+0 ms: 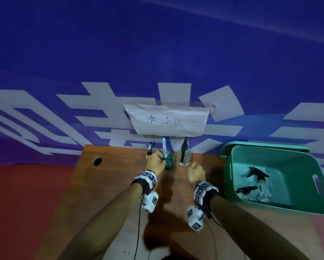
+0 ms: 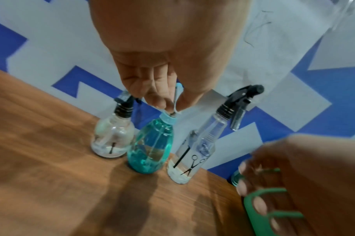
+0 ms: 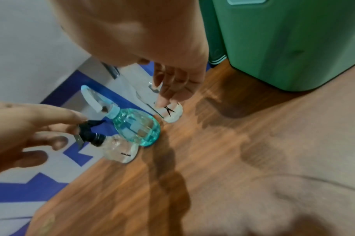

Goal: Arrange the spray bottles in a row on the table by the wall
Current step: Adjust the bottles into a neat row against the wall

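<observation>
Three spray bottles stand in a row against the wall. The small round clear bottle (image 2: 112, 138) is on the left, the teal bottle (image 2: 150, 151) in the middle, and the tall clear bottle (image 2: 194, 153) with a scissors print on the right. My left hand (image 1: 155, 163) hovers at the teal bottle (image 1: 169, 160). Its fingers are loosely extended near the neck, and in the right wrist view they grip nothing. My right hand (image 1: 195, 172) is just in front of the tall clear bottle (image 1: 184, 156). Its fingers (image 3: 162, 102) hang down, and they hold nothing.
A green bin (image 1: 260, 160) stands on the table's right side with several more spray bottles (image 1: 258, 177) inside and its lid (image 1: 251, 144) behind it. A paper sign (image 1: 166, 121) hangs on the wall above the row. The table has a cable hole (image 1: 97, 161) at its far left.
</observation>
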`<state>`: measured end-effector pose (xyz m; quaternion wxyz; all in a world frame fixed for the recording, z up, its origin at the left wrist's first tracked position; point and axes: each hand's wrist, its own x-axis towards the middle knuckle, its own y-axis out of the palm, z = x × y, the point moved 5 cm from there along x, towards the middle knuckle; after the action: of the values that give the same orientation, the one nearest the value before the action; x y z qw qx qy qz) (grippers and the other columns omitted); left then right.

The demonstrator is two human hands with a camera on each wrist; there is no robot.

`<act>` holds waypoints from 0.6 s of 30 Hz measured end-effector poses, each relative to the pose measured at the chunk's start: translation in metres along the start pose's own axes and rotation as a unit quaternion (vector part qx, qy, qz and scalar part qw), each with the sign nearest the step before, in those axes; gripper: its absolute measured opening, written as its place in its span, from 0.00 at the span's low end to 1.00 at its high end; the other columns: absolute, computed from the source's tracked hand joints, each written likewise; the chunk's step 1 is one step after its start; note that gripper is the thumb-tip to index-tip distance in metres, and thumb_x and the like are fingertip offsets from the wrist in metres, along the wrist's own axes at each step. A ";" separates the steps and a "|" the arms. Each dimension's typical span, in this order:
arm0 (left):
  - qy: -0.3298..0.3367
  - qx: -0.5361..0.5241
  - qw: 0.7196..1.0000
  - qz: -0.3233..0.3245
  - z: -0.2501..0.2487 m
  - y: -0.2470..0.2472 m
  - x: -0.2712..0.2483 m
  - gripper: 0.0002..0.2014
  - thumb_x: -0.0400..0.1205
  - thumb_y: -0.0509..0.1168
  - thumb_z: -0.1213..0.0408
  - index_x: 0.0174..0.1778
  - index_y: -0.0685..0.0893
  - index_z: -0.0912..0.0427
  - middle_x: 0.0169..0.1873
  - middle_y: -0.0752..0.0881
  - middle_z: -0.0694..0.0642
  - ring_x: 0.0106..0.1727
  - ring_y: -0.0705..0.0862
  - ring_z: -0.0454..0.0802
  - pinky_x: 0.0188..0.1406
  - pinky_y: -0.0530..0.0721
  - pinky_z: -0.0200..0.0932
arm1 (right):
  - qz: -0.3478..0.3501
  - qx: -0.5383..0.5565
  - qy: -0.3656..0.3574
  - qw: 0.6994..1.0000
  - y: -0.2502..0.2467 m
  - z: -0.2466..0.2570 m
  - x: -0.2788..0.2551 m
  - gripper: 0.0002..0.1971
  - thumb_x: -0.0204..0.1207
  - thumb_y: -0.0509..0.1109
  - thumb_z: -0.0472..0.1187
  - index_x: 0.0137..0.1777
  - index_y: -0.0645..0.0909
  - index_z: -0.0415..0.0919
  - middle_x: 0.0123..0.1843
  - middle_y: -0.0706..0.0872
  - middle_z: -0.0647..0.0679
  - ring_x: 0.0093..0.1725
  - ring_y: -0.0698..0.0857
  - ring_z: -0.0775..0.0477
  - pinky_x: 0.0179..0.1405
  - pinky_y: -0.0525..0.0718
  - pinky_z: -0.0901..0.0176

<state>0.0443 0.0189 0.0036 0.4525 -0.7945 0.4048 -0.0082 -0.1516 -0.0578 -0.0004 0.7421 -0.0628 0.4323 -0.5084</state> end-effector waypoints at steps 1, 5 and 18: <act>-0.012 0.003 1.000 -0.014 0.008 -0.006 -0.001 0.06 0.80 0.74 0.72 0.50 0.87 0.60 0.43 0.89 0.52 0.44 0.85 0.46 0.51 0.82 0.33 | 0.017 -0.023 -0.001 1.000 0.009 -0.008 -0.001 0.24 0.92 0.54 0.48 0.67 0.83 0.29 0.69 0.85 0.28 0.67 0.85 0.27 0.64 0.81 0.47; -0.052 0.020 0.997 -0.048 0.030 -0.026 -0.003 0.05 0.81 0.73 0.67 0.51 0.86 0.61 0.50 0.91 0.58 0.47 0.84 0.52 0.44 0.80 0.39 | 0.100 -0.143 -0.057 0.983 0.041 -0.016 -0.010 0.17 0.85 0.65 0.45 0.61 0.85 0.31 0.63 0.89 0.33 0.62 0.88 0.33 0.56 0.84 0.53; -0.023 0.106 0.994 0.035 0.039 -0.038 0.030 0.18 0.82 0.75 0.59 0.66 0.81 0.57 0.54 0.90 0.58 0.50 0.88 0.57 0.41 0.80 0.44 | 0.199 -0.196 -0.266 0.923 0.122 0.075 -0.011 0.12 0.85 0.64 0.36 0.67 0.78 0.44 0.50 0.90 0.47 0.50 0.90 0.46 0.56 0.90 0.50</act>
<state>0.1039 0.0373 -0.0025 0.5430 -0.7275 0.4191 -0.0171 -0.0145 -0.0168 -0.0123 0.8886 -0.2523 0.3137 -0.2200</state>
